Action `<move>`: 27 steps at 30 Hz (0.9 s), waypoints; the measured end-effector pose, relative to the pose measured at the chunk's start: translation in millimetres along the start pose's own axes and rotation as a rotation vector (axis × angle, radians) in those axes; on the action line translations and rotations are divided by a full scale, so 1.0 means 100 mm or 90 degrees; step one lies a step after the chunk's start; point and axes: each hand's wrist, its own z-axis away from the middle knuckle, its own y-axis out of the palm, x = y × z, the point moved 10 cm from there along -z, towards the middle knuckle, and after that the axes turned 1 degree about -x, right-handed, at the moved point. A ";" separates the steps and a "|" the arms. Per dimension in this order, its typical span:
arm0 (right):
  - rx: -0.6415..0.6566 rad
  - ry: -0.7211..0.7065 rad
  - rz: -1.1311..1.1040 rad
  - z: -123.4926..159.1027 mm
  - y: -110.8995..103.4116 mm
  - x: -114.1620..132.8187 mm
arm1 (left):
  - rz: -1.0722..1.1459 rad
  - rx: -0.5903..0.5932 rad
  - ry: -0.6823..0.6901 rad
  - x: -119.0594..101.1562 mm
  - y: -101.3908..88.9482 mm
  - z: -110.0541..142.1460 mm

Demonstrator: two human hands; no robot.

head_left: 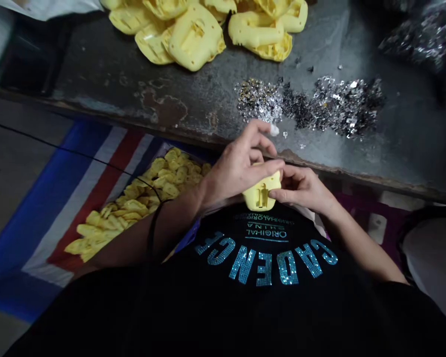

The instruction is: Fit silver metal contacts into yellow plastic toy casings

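A yellow moulded plastic shell, with a slotted recess facing up, is held just below the table edge, close to my black shirt. My left hand has its thumb across the shell's upper edge. Its index finger, with a white covering on the tip, is raised near the table edge. My right hand pinches the shell's right side between thumb and fingers. On the table beyond my left fingertips lies a pile of small shiny metal clips. The shell's underside and some fingertips are hidden.
More yellow shells are heaped at the back of the dark metal table. A larger clip pile spreads to the right, near plastic bags. Many yellow parts lie low on the left by a striped sheet.
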 end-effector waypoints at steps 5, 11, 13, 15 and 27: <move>-0.130 0.005 -0.184 0.03 -0.02 -0.17 | 0.137 -0.022 -0.013 0.11 -0.05 0.21; -0.104 -0.041 -0.007 0.16 -0.14 0.02 | 0.200 -0.019 -0.219 0.52 0.05 0.63; -0.199 -0.132 0.122 0.30 -0.37 0.31 | 0.238 -0.020 -0.236 0.56 0.06 0.63; -0.244 -0.191 0.236 0.40 -0.48 0.53 | 0.266 -0.010 -0.237 0.56 0.07 0.59; -0.314 -0.356 0.863 0.15 -0.81 0.87 | 0.361 -0.132 -0.323 0.54 -0.01 0.51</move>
